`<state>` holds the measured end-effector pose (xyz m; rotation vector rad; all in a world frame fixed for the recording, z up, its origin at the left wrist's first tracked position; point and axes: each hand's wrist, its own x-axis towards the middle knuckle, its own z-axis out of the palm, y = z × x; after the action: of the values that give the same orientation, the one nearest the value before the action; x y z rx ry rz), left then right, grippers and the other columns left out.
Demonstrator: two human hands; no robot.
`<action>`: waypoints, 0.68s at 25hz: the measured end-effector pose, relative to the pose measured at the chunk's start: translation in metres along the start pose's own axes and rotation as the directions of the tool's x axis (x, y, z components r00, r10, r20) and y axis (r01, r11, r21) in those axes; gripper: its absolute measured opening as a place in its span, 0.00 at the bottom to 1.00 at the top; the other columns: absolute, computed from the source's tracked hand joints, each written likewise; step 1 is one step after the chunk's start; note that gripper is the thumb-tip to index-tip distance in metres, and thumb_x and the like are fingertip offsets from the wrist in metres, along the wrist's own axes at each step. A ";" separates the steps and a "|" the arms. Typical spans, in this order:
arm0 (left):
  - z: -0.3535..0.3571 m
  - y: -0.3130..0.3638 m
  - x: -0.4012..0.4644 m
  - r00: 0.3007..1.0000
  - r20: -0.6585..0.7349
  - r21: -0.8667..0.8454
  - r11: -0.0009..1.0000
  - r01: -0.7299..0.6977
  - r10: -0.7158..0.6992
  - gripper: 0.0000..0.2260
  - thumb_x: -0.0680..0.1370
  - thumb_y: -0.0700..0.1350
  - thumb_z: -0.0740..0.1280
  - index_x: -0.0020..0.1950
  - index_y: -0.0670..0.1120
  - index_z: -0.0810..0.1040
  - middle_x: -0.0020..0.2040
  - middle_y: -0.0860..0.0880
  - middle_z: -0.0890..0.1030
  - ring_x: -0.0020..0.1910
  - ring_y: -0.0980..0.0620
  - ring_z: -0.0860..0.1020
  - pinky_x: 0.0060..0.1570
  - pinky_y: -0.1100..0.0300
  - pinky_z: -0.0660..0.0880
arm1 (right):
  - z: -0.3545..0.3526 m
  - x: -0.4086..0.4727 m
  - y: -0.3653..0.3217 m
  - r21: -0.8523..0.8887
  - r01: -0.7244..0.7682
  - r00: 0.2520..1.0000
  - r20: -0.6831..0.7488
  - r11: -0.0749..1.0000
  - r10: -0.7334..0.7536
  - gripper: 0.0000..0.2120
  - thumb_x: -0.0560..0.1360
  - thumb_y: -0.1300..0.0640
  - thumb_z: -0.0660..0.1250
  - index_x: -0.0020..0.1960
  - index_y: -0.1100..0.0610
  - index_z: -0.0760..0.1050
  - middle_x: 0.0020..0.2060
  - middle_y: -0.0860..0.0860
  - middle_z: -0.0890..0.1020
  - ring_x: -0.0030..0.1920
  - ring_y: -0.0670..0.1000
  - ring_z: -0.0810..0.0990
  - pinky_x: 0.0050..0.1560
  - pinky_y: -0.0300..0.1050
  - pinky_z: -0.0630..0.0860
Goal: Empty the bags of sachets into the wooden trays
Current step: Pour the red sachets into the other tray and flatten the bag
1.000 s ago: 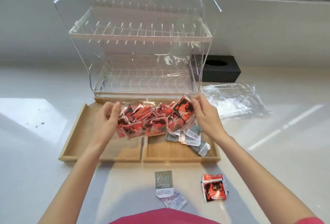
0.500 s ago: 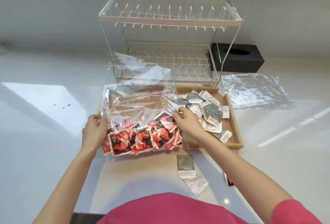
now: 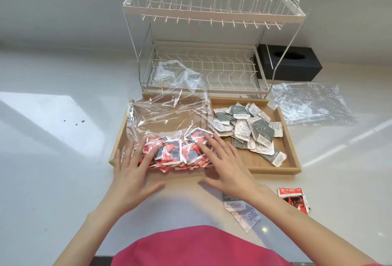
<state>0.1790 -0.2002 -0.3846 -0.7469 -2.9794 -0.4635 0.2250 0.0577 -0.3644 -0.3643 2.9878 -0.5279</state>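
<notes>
Both hands (image 3: pixel 131 172) (fingers straight) flat on bagged sachets (image 3: pixel 176 151)

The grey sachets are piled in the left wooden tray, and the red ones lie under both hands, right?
Not quite. The head view shows the grey sachets in the right wooden tray. The red sachets do lie under the left hand and right hand.

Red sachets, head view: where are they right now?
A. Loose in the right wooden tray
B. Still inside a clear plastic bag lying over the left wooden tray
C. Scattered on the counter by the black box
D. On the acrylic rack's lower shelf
B: the red sachets sit bunched inside the clear plastic bag over the left wooden tray, with the left hand and right hand flat on them.
</notes>
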 end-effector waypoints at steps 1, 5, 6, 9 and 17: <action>0.003 -0.003 -0.003 1.000 0.006 0.039 0.999 -0.010 0.010 0.35 0.67 0.60 0.60 0.71 0.60 0.51 0.73 0.49 0.58 0.71 0.44 0.50 0.67 0.38 0.53 | 0.003 0.001 0.002 -0.036 0.009 1.000 -0.026 0.999 -0.010 0.35 0.70 0.49 0.64 0.73 0.47 0.51 0.75 0.50 0.54 0.74 0.49 0.47 0.72 0.52 0.48; 0.003 -0.012 -0.004 1.000 -0.010 -0.037 0.999 0.001 -0.001 0.27 0.72 0.45 0.53 0.70 0.58 0.55 0.71 0.46 0.65 0.68 0.39 0.61 0.61 0.39 0.65 | 0.004 0.007 0.006 -0.066 0.018 1.000 -0.017 0.998 -0.019 0.28 0.75 0.53 0.58 0.73 0.47 0.53 0.75 0.51 0.57 0.75 0.52 0.54 0.72 0.55 0.56; 0.000 -0.015 -0.003 1.000 -0.012 -0.082 0.997 -0.001 0.000 0.24 0.73 0.46 0.51 0.70 0.56 0.58 0.70 0.45 0.66 0.68 0.39 0.63 0.63 0.42 0.65 | 0.001 0.009 0.006 -0.046 0.023 0.999 0.023 0.999 -0.022 0.26 0.77 0.51 0.54 0.73 0.46 0.51 0.75 0.51 0.56 0.75 0.51 0.53 0.73 0.54 0.54; -0.020 -0.023 0.006 0.999 -0.034 -0.165 0.985 -0.042 0.037 0.22 0.75 0.49 0.49 0.68 0.49 0.65 0.69 0.45 0.69 0.67 0.41 0.67 0.66 0.55 0.61 | -0.017 0.019 0.003 0.021 0.071 0.997 0.012 0.997 -0.071 0.25 0.75 0.45 0.44 0.72 0.47 0.56 0.73 0.50 0.62 0.73 0.51 0.60 0.71 0.50 0.58; -0.062 -0.020 0.030 0.991 -0.126 -0.268 0.963 0.000 -0.035 0.17 0.76 0.43 0.57 0.64 0.54 0.71 0.61 0.50 0.78 0.58 0.48 0.77 0.52 0.58 0.71 | -0.057 0.043 0.002 0.245 0.056 0.991 -0.132 0.968 -0.024 0.15 0.77 0.52 0.60 0.62 0.45 0.72 0.59 0.47 0.80 0.57 0.51 0.79 0.55 0.50 0.76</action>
<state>0.1415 -0.2213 -0.3280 -0.6775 -2.8364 -0.8938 0.1759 0.0672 -0.3134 -0.3831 2.9874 -0.9532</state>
